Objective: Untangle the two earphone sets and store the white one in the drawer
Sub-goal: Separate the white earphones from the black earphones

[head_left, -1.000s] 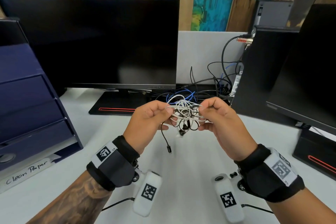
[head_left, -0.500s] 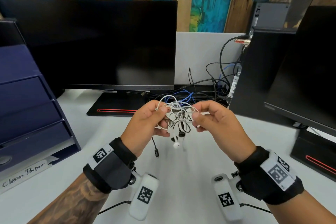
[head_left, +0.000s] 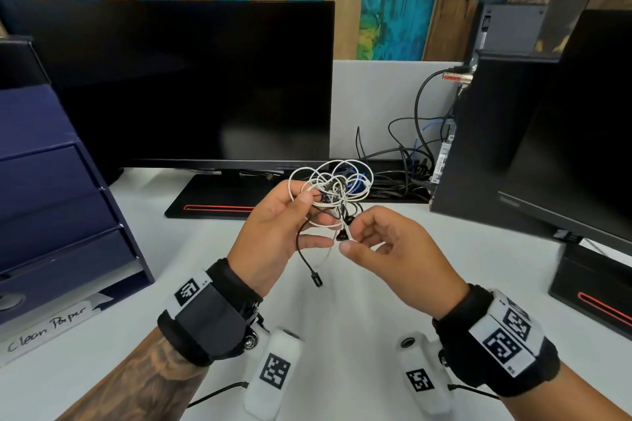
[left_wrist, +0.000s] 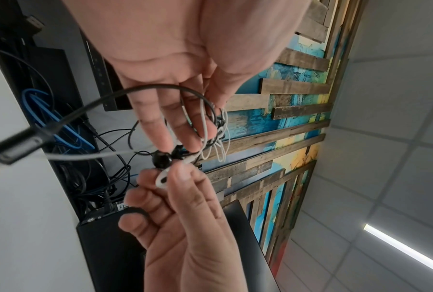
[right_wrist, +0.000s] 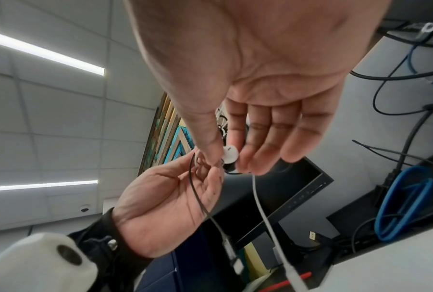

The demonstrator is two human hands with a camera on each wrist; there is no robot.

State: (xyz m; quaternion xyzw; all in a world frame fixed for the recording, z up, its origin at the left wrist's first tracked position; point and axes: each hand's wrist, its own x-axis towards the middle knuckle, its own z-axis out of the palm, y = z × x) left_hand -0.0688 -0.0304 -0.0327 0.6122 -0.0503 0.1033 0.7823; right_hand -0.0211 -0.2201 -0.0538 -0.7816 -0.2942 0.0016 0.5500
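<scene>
A knot of white earphone cord (head_left: pixel 330 181) and black earphone cord (head_left: pixel 301 232) hangs in the air over the desk. My left hand (head_left: pixel 313 219) grips the knot from the left, its fingers (left_wrist: pixel 175 122) curled through the loops. Lower and to the right, my right hand (head_left: pixel 352 237) pinches a white earbud (left_wrist: pixel 161 178) (right_wrist: pixel 229 153) between thumb and forefinger. A black earbud (left_wrist: pixel 161 160) sits right against it. The black plug (head_left: pixel 317 281) dangles below the left hand, and a white cord (right_wrist: pixel 260 207) hangs down too.
A dark blue drawer unit (head_left: pixel 51 202) stands at the left on the white desk (head_left: pixel 342 311). A monitor (head_left: pixel 191 85) is straight ahead, and a second monitor (head_left: pixel 581 133) with a computer box is at the right. Loose cables (head_left: pixel 403 178) lie behind the hands.
Both hands were pulling the knot sideways at one height. Now the left hand holds the knot higher, and the right hand has dropped below it to pinch the white earbud.
</scene>
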